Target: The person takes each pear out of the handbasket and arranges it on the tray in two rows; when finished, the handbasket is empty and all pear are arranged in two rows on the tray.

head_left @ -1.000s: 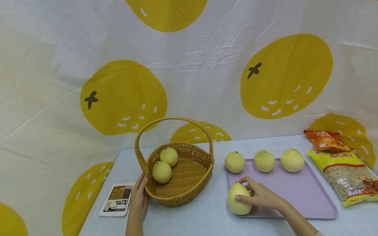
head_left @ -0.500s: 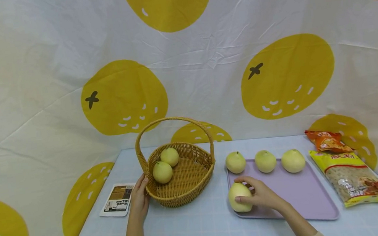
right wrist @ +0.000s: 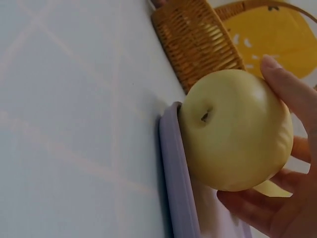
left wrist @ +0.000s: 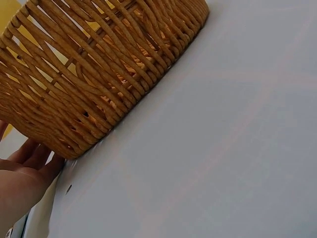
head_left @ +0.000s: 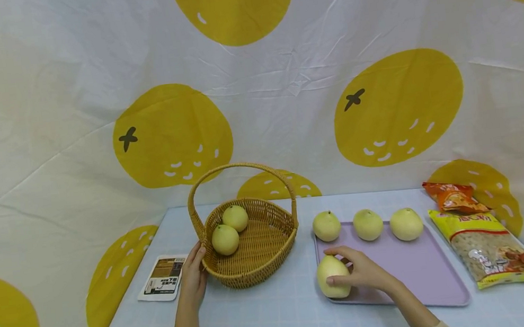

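Observation:
My right hand point(head_left: 361, 269) holds a pale yellow-green pear point(head_left: 333, 277) at the near left corner of the lilac tray point(head_left: 412, 270), fingers over its top and thumb on the near side. In the right wrist view the pear point(right wrist: 235, 131) sits against the tray's rim point(right wrist: 176, 163), its dimpled end facing the camera. My left hand point(head_left: 193, 274) grips the left side of a wicker basket point(head_left: 254, 276) by the foot of its arched handle. In the left wrist view its fingers point(left wrist: 37, 156) touch the weave, tips partly hidden. Two pears point(head_left: 225, 240) lie inside the basket's left part.
Three more pears point(head_left: 368, 225) stand in a row along the tray's far side. To the right lie a yellow food bag point(head_left: 488, 246) and an orange snack packet point(head_left: 457, 196). A flat white-and-brown packet point(head_left: 161, 278) is left of the basket. A printed cloth hangs behind.
The right fingers have shifted slightly farther over the pear's top, and the pear has tipped a little in place. The left hand and basket have stayed put.

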Motion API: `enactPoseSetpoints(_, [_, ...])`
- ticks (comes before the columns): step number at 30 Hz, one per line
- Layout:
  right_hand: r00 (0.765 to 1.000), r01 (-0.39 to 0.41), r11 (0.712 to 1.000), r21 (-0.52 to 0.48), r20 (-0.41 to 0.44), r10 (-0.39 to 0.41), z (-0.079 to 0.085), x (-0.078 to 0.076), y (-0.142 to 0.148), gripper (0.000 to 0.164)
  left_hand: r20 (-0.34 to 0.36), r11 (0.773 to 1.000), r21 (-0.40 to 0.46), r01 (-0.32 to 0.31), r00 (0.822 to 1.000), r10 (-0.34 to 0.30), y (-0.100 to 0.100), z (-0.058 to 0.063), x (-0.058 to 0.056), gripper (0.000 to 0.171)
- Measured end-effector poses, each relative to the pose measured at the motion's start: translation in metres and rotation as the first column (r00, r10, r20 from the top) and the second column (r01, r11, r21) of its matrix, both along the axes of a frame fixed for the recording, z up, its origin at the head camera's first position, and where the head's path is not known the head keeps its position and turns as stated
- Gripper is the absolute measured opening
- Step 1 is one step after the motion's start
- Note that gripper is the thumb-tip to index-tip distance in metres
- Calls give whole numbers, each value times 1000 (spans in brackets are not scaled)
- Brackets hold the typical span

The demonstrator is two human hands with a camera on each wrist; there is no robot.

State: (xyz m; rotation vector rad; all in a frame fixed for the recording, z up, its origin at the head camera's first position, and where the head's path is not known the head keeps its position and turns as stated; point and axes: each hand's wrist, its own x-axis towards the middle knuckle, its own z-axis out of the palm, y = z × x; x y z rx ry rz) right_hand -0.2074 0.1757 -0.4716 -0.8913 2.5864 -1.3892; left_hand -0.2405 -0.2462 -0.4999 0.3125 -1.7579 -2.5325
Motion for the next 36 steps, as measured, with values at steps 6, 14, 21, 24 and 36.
enactPoseSetpoints(6, [995,-76,997,23,71,74,0,-1,-1,74,-1,1000,1,-7,1000,7,0,0,0,61])
enactPoseSetpoints(14, [1000,-6,1000,5,23,6,-3,1,-5,87,-7,1000,6,-15,1000,15,0,0,0,59])
enactPoseSetpoints(21, [995,47,998,39,-91,-43,-4,0,-7,88,5,1000,3,-10,1000,10,0,0,0,62])
enactPoseSetpoints(24, [997,28,1000,15,-77,-27,-3,0,-6,77,5,1000,-3,-5,1000,5,0,0,0,64])
enactPoseSetpoints(36, [1000,2,998,-60,-16,-3,-2,-1,-3,62,7,999,-38,-7,1000,7,-1,-1,1,64])
